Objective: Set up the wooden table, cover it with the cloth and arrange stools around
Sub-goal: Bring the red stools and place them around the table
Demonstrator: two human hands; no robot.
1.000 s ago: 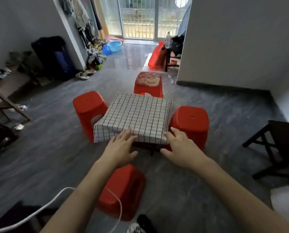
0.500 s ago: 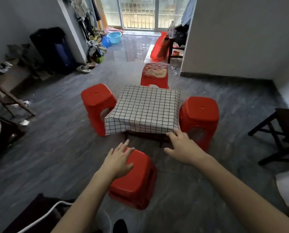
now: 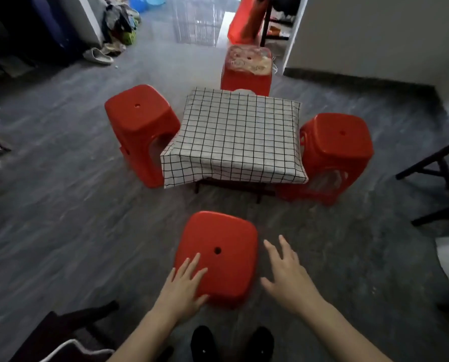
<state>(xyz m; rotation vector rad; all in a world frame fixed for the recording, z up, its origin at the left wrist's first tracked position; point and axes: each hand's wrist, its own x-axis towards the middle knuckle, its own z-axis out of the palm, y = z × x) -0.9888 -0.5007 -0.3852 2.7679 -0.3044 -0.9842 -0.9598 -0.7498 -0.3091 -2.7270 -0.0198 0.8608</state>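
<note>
Near edge of the floor, just ahead of the person's feet: the near stool point(image 3: 219, 254) is standing upright, apart from the table with bare floor showing between them.
Table: the wooden table point(image 3: 233, 184) is sitting low under the checked cloth point(image 3: 235, 137), only its dark legs showing; the cloth is draping over all visible edges.
Other stools: the left stool point(image 3: 142, 126), the right stool point(image 3: 335, 147) and the far stool point(image 3: 246, 69) are standing tight against three sides.
Left hand point(image 3: 182, 288): it is lying flat on the near stool's seat corner, fingers straight and spread, gripping nothing.
Right hand point(image 3: 286, 278): it is hovering wide just beside the seat's right edge, fingers splayed, seemingly not touching.
Handling: moulded plastic, so probably light, rigid and smooth; likely to slide easily on this floor and to tip if shoved high on one side.
Where to hold: taking both side rims of the seat looks best, pushing it level toward the open side of the table.
</note>
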